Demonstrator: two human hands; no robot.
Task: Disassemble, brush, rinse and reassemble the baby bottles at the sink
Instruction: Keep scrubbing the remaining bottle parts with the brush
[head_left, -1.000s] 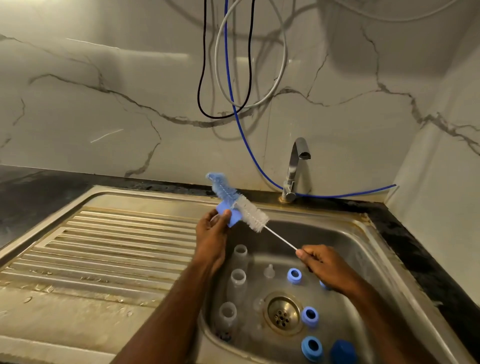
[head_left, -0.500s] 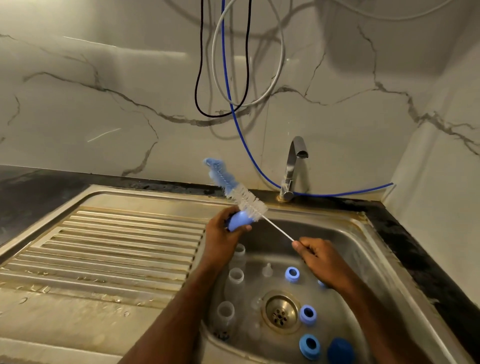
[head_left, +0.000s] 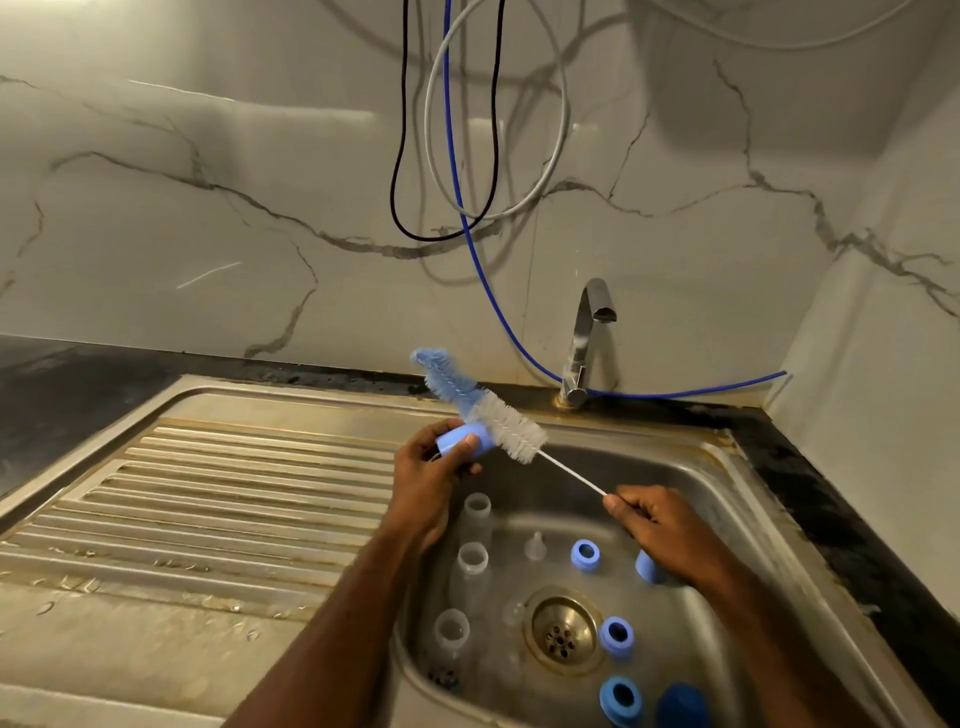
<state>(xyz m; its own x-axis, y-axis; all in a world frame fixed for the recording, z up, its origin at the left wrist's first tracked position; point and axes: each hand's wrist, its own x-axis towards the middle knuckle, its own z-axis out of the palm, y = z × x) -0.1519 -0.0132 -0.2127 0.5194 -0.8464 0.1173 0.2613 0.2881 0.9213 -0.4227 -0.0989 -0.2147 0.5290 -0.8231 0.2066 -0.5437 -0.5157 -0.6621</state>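
My left hand (head_left: 426, 483) grips a blue bottle cap (head_left: 462, 441) above the sink's left rim. A bottle brush (head_left: 498, 421) with white and blue bristles lies against the cap, bristle end up and to the left. My right hand (head_left: 665, 530) pinches the brush's thin white wire handle (head_left: 571, 474). Down in the sink basin (head_left: 691, 493) stand three clear bottles (head_left: 471, 569) along the left wall. Clear teats (head_left: 535, 545) and several blue collar rings (head_left: 585, 555) lie around the drain (head_left: 562, 631). Another blue cap (head_left: 682, 706) sits at the bottom edge.
A steel tap (head_left: 589, 338) stands at the back of the sink, spout closed off from water flow in view. The ribbed draining board (head_left: 208, 509) spreads to the left, with water drops. Black, grey and blue cables (head_left: 452, 156) hang down the marble wall.
The blue cap in my left hand has turned, its open end now facing left. The brush has slid slightly along the cap. Both hands stay in about the same place.
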